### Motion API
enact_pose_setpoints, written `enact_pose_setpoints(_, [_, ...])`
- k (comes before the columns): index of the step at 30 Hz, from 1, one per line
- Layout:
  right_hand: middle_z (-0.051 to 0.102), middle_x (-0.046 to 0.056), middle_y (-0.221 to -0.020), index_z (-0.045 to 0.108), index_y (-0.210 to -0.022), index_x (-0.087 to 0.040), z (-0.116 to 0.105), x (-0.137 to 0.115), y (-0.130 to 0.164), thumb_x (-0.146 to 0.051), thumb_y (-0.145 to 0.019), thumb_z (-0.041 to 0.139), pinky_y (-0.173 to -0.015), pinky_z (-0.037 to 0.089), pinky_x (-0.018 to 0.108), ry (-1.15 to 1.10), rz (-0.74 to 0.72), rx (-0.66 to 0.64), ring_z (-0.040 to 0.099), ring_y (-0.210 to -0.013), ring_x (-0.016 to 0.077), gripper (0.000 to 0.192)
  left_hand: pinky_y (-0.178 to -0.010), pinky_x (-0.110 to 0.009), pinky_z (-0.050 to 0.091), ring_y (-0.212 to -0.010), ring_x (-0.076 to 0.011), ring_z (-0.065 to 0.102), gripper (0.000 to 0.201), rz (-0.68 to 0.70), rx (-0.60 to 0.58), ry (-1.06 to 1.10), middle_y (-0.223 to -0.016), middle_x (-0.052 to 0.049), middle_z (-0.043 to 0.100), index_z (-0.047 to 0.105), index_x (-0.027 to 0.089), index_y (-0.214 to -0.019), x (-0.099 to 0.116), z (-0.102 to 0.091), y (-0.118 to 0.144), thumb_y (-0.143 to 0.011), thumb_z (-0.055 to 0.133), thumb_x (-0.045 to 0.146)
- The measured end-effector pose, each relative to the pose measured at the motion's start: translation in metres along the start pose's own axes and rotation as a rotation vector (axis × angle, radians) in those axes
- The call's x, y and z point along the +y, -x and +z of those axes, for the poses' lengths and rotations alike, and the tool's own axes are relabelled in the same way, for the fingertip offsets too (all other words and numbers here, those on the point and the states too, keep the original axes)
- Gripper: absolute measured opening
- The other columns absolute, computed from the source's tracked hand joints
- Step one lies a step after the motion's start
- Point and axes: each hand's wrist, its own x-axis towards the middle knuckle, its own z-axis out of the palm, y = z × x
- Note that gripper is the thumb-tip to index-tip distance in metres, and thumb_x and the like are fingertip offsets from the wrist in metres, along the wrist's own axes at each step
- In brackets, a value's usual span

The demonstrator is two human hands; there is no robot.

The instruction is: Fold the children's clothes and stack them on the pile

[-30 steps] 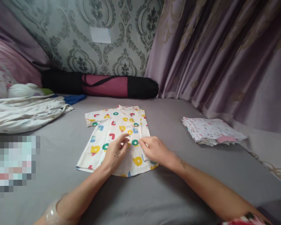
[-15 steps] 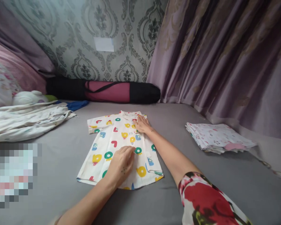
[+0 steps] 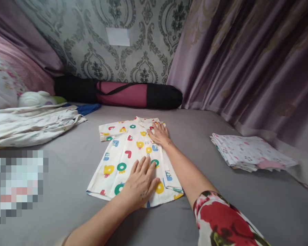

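Observation:
A small white short-sleeved shirt (image 3: pixel 128 143) printed with colourful letters lies front up on the grey bed sheet (image 3: pixel 66 174). Its collar points away from me and its left-hand sleeve sticks out, while the right side is folded inward. My left hand (image 3: pixel 141 181) rests flat on the lower middle of the shirt, fingers spread. My right hand (image 3: pixel 159 134) lies on the upper right of the shirt near the collar, fingers stretched out. Neither hand grips the cloth.
Folded printed cloths (image 3: pixel 251 150) are stacked at the right. A crumpled pale garment (image 3: pixel 33 123), a blue cloth (image 3: pixel 88 108) and a white plush toy (image 3: pixel 37 98) lie at the left. A long black and maroon bag (image 3: pixel 120 94) lines the wall; purple curtains (image 3: pixel 233 68) hang at the right.
My left hand has opened from bent, gathered fingers to a flat, spread hand on the shirt. My right hand's fingers have spread in about the same place. The view has shifted slightly.

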Motion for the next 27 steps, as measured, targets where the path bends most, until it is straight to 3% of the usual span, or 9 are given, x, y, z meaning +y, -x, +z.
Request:
enact_pose_setpoints(5, [0.017, 0.011, -0.161, 0.027, -0.152, -0.025, -0.001, 0.0, -0.001, -0.062, -0.095, 0.022, -0.116, 0.008, 0.046, 0.014, 0.003, -0.026, 0.012, -0.147, 0.0285, 0.068, -0.113, -0.054, 0.029, -0.143, -0.0339, 0.027, 0.057, 0.006, 0.01, -0.016, -0.153, -0.018, 0.034, 0.043, 0.015, -0.143, 0.0, 0.002, 0.0, -0.099, 0.03, 0.049])
enact_pose_setpoints(10, [0.013, 0.014, -0.161, 0.025, -0.153, -0.021, -0.007, -0.001, -0.006, -0.063, -0.095, 0.023, -0.116, 0.007, 0.049, -0.005, 0.018, -0.114, 0.01, -0.147, 0.0316, 0.072, -0.113, -0.054, 0.031, -0.142, -0.0335, 0.03, 0.056, 0.004, 0.016, -0.022, -0.153, -0.017, 0.035, 0.045, 0.016, -0.143, 0.0, 0.003, 0.0, -0.099, 0.031, 0.049])
enact_pose_setpoints(12, [0.013, 0.015, -0.161, 0.025, -0.153, -0.021, -0.008, -0.005, -0.007, -0.061, -0.096, 0.022, -0.116, 0.005, 0.051, -0.009, 0.004, -0.089, 0.009, -0.147, 0.0314, 0.07, -0.112, -0.054, 0.031, -0.141, -0.0334, 0.031, 0.056, 0.007, 0.017, -0.034, -0.152, -0.017, 0.036, 0.045, 0.016, -0.142, 0.0, 0.003, 0.0, -0.099, 0.031, 0.048])
enact_pose_setpoints(15, [0.013, 0.01, -0.162, 0.026, -0.153, -0.027, -0.007, -0.015, -0.009, -0.055, -0.098, 0.021, -0.116, 0.0, 0.052, 0.02, -0.083, -0.028, 0.006, -0.148, 0.0279, 0.061, -0.112, -0.053, 0.032, -0.141, -0.0327, 0.033, 0.055, 0.013, 0.035, -0.057, -0.152, -0.016, 0.038, 0.045, 0.017, -0.142, -0.001, 0.005, -0.001, -0.099, 0.031, 0.049])
enact_pose_setpoints(18, [0.011, 0.005, -0.162, 0.026, -0.152, -0.033, -0.002, -0.022, -0.012, -0.053, -0.099, 0.019, -0.116, -0.001, 0.051, 0.021, -0.152, -0.078, 0.002, -0.148, 0.0258, 0.056, -0.112, -0.052, 0.033, -0.141, -0.0315, 0.034, 0.055, 0.022, 0.062, -0.065, -0.151, -0.016, 0.039, 0.045, 0.018, -0.142, -0.002, 0.007, 0.0, -0.099, 0.03, 0.049])
enact_pose_setpoints(27, [0.013, 0.004, -0.162, 0.027, -0.151, -0.034, 0.005, -0.023, -0.018, -0.053, -0.099, 0.018, -0.116, 0.0, 0.054, -0.032, -0.147, -0.139, 0.004, -0.148, 0.0277, 0.057, -0.111, -0.054, 0.032, -0.141, -0.0332, 0.033, 0.056, 0.022, 0.066, -0.01, -0.151, -0.018, 0.038, 0.045, 0.016, -0.141, -0.002, 0.005, 0.0, -0.099, 0.029, 0.049])
